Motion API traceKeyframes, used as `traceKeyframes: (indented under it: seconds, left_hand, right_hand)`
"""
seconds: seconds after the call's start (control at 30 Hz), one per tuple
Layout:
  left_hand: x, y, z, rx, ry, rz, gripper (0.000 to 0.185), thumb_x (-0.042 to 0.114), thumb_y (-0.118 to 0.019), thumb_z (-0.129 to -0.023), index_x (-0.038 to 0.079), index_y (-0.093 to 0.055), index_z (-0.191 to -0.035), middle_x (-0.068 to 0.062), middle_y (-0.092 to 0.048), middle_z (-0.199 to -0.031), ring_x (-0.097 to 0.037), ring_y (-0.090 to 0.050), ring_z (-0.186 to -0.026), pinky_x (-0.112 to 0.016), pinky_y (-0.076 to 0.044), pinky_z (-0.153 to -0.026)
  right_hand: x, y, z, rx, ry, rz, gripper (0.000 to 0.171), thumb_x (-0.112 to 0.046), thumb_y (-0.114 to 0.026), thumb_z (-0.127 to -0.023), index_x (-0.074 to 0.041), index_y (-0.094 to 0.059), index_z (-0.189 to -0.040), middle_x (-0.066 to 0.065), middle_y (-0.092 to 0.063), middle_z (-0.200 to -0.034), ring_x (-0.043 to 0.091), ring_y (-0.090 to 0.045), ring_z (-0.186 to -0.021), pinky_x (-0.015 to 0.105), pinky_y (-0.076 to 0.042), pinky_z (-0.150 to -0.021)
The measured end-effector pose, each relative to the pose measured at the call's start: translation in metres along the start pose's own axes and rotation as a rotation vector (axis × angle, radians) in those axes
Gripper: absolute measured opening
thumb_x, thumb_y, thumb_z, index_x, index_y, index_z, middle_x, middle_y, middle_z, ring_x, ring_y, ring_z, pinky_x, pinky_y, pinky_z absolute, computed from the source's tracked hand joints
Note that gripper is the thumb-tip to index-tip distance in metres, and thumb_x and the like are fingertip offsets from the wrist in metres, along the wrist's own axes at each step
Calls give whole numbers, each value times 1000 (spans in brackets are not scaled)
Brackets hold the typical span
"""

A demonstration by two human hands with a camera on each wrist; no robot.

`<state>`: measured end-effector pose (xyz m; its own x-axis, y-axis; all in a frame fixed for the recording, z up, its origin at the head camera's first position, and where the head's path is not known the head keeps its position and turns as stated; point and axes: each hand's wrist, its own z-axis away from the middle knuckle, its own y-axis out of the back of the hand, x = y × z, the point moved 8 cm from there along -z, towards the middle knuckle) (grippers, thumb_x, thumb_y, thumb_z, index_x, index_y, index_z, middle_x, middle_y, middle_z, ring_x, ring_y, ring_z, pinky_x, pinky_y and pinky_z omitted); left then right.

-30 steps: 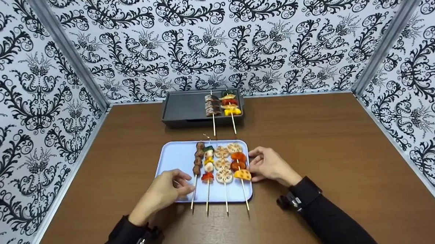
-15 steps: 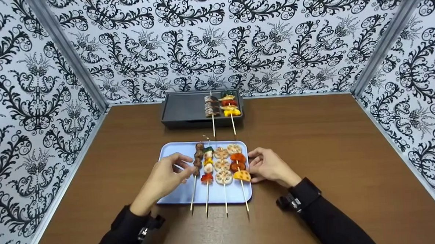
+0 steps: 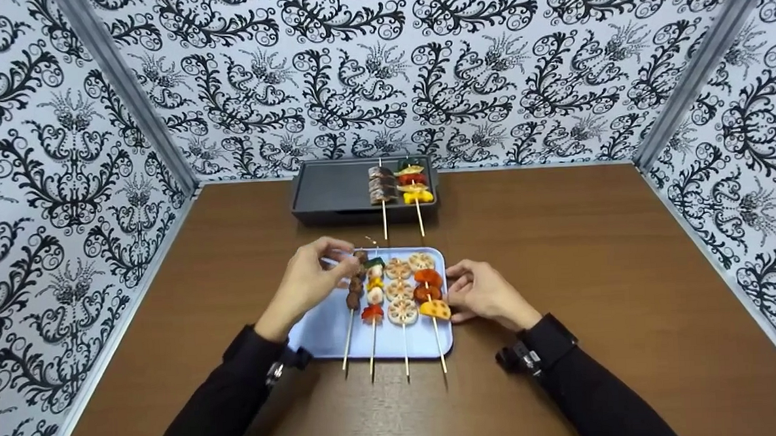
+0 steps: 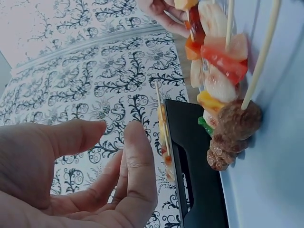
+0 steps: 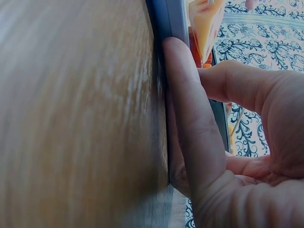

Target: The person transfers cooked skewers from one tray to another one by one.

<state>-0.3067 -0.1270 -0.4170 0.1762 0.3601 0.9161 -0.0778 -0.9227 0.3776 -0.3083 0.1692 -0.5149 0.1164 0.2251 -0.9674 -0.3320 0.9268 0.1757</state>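
My left hand (image 3: pixel 315 273) hovers by the far end of a meatball skewer (image 3: pixel 353 288); its thumb and fingers curve with a gap between them and nothing in it. In the left wrist view, the meatballs (image 4: pixel 232 130) lie just beyond the fingertips. The skewer rests on a light blue tray (image 3: pixel 328 342). At the tray's right edge, my right hand (image 3: pixel 486 291) holds the rim with thumb and bent fingers. Beside the meatballs lie a mixed vegetable skewer (image 3: pixel 375 290), a lotus root skewer (image 3: pixel 401 289) and an orange-and-yellow vegetable skewer (image 3: pixel 429 295), sticks pointing toward me.
Behind the tray stands a dark grey grill plate (image 3: pixel 331 188) against the patterned wall (image 3: pixel 486 63). On its right side lie a grey-brown skewer (image 3: pixel 382 185) and a colourful vegetable skewer (image 3: pixel 415 187). Loose white slices (image 3: pixel 422 261) lie near the tray's far right corner. Brown table (image 3: pixel 593 268) surrounds everything.
My left hand has moved away from me, from beside the meatball skewer's bare stick to its far end. My right hand has stayed at the tray's edge.
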Motion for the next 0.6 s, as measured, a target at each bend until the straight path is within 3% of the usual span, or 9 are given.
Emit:
traceKeyframes:
  seconds: [0.13,0.3,0.6]
  left_hand:
    - [-2,-6,-18,3,21,47,27,13,-79,-96,1,-71,-119,-11,-72,-103,-36,-73,-89,-48,-67,-73]
    - [-5,-12,-37,-3,57,35,26,16,-78,-97,3,-70,-117,-12,-71,-104,-34,-73,-92,-49,-67,-77]
    - [-11,-17,-61,-51,117,107,26,16,-75,-99,1,-68,-119,-19,-69,-106,-44,-71,-96,-54,-64,-85]
  right_hand:
    - [1,3,0,-4,-10,-2,55,4,-76,-86,6,-53,-136,23,-64,-105,31,-71,-85,48,-67,-71]
    - [1,5,0,1,-17,-7,54,5,-76,-87,5,-53,-136,23,-63,-104,32,-71,-85,48,-67,-71]
    - [-3,1,0,-9,-5,13,53,4,-74,-87,6,-52,-136,22,-65,-105,31,-72,-85,47,-67,-70]
